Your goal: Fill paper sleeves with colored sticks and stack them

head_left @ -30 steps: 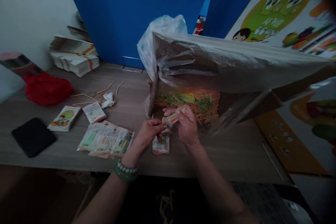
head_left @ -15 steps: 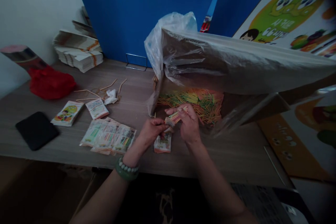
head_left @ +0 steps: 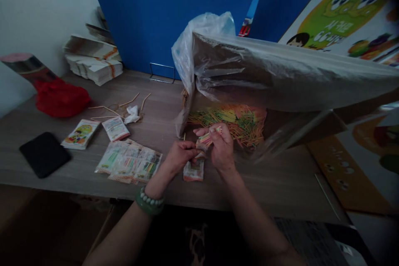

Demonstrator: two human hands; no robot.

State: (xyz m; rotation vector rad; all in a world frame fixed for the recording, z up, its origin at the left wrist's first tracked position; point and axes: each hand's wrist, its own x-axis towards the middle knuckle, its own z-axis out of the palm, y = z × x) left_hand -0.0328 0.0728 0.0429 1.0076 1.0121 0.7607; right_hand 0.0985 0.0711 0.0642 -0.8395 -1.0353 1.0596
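My right hand point(head_left: 222, 149) is closed around a bundle of thin coloured sticks point(head_left: 206, 137), which slants down to the left. The fingers of my left hand point(head_left: 180, 156) pinch a small printed packet point(head_left: 202, 146) at the bundle's lower end. Whether the stick ends are inside the packet I cannot tell. Beneath both hands, another printed packet point(head_left: 193, 173) lies on the table. Just beyond them, a heap of loose coloured sticks point(head_left: 237, 122) lies in a large box lined with clear plastic point(head_left: 230, 72).
Several filled packets point(head_left: 129, 162) overlap on the table point(head_left: 249, 191) to the left. Behind them are packet stacks point(head_left: 81, 134), a crumpled tissue point(head_left: 132, 114) and bent sticks point(head_left: 104, 109). A black flat pad point(head_left: 45, 154) and a red bag point(head_left: 62, 99) lie farther left.
My right hand has shifted slightly left with the bundle, bringing it closer to the packet. My left hand stays nearly in place.
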